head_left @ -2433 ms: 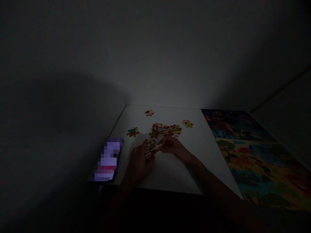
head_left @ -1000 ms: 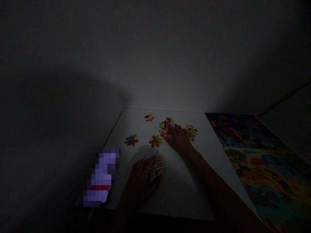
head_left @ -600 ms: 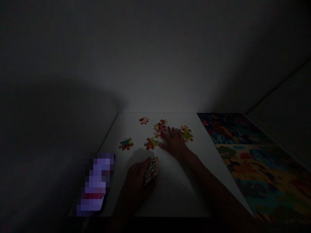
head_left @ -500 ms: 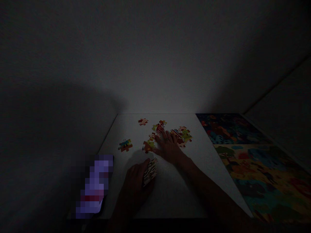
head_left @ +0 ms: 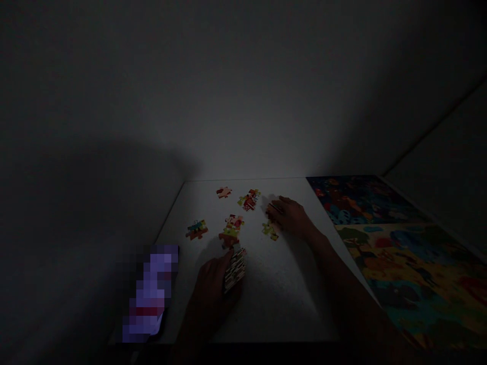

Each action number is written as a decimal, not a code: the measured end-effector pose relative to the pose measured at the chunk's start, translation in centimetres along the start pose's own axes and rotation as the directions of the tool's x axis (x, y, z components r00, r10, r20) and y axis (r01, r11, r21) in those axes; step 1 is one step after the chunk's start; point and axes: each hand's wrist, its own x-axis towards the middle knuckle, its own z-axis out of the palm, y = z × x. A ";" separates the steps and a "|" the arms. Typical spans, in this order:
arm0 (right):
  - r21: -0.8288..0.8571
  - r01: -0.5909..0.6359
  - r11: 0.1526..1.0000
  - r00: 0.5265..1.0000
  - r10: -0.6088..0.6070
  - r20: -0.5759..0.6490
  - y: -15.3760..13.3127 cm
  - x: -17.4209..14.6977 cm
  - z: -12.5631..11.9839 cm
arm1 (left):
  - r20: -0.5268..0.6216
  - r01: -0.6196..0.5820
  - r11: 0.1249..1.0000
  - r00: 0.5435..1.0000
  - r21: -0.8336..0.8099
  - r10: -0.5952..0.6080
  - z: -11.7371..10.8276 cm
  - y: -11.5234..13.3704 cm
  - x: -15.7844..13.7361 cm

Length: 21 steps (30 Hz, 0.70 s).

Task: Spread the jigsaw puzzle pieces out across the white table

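Observation:
The scene is very dark. My left hand (head_left: 211, 289) rests near the front of a white table (head_left: 274, 284) and grips a stack of jigsaw pieces (head_left: 234, 268). My right hand (head_left: 292, 218) lies palm down farther back, its fingers spread over loose pieces, with one piece (head_left: 269, 230) just to its left. More loose pieces lie scattered: one pair (head_left: 230, 229) in the middle, another (head_left: 249, 199) farther back, one (head_left: 223, 192) near the rear edge and one (head_left: 197, 229) at the left.
A large colourful picture sheet (head_left: 399, 253) covers the table's right side. A lit, blurred phone screen (head_left: 152, 294) lies at the front left corner. A plain wall rises behind the table.
My right hand moved from beside the stack out to the loose pieces, swept across them and shifted right, scattering them apart. My left hand kept hold of the stack.

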 end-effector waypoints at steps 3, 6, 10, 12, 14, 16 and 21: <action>0.009 -0.008 1.000 0.998 0.008 0.062 0.8 -0.2 0.6 | -0.010 -0.006 1.000 1.000 0.023 0.006 0.0 -0.2 -0.1; -0.021 -0.037 0.999 0.995 0.039 0.095 0.9 -0.7 1.6 | -0.025 -0.035 0.998 0.999 0.049 0.036 -0.1 -0.2 -0.2; 0.014 0.000 1.000 0.995 -0.002 0.105 -0.2 -0.8 2.5 | -0.005 -0.077 0.995 0.997 0.059 0.077 -0.3 -0.1 -0.1; 0.051 0.033 0.998 0.993 -0.038 0.111 -0.6 -0.5 2.5 | -0.004 -0.077 0.995 0.997 0.069 0.078 -0.4 -0.2 0.0; 0.081 0.008 0.997 0.996 -0.015 0.083 -0.4 -0.1 2.2 | -0.015 -0.072 0.994 0.997 0.079 0.073 -0.3 -0.3 -0.1; 0.080 -0.092 0.993 0.996 0.091 0.020 0.3 0.2 2.0 | -0.017 -0.069 0.993 0.997 0.093 0.071 -0.3 -0.4 -0.2; -0.002 -0.257 0.966 0.966 0.257 -0.030 2.8 0.0 2.6 | -0.004 -0.069 0.991 0.998 0.111 0.070 -0.3 -0.5 -0.1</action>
